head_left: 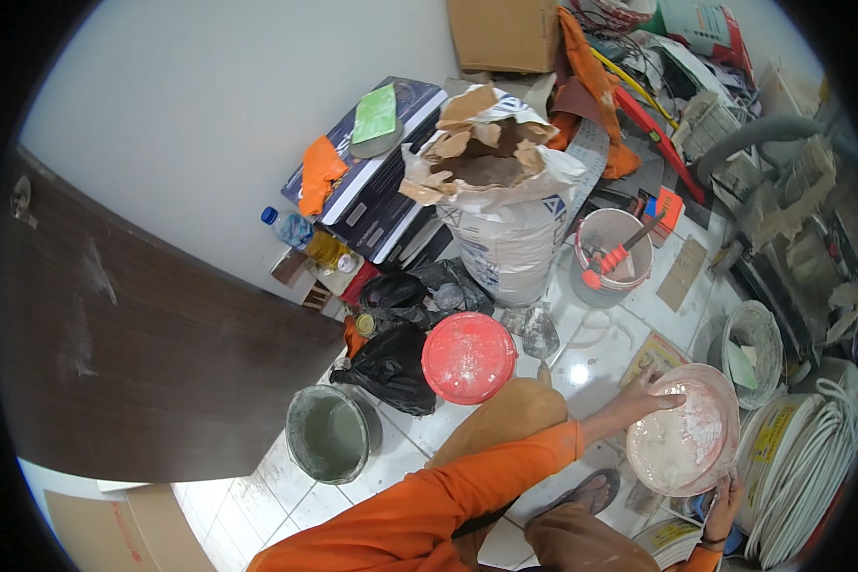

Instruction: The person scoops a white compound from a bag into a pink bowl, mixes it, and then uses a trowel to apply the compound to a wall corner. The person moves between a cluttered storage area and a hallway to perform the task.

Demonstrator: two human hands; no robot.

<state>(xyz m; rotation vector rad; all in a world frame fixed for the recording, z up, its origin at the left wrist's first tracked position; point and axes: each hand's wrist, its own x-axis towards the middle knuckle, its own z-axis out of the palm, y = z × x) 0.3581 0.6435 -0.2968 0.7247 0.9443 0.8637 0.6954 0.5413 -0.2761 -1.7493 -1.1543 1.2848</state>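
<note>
Between my two hands is a pale pinkish bucket (731, 405), its round mouth facing me and whitish residue coating its inside. My left hand (650, 400) grips its left rim, with the thumb lying over the edge. At the lower right side of the bucket, my right hand (725, 505) is closed on the rim; part of those fingers is hidden. An orange sleeve covers my left arm. Left of the bucket, near my knee, a red lid (468, 357) tops a round pail. A trowel (541, 336) with a dusty blade lies on the tiles beyond my knee.
A torn powder sack (510, 238) stands ahead, beside a bucket (591, 286) holding a red-handled tool. A dark bucket of greyish water (329, 435) sits left, next to a black plastic bag (391, 372). Coiled white cable (810, 477) crowds the right; a brown door (143, 362) is at left.
</note>
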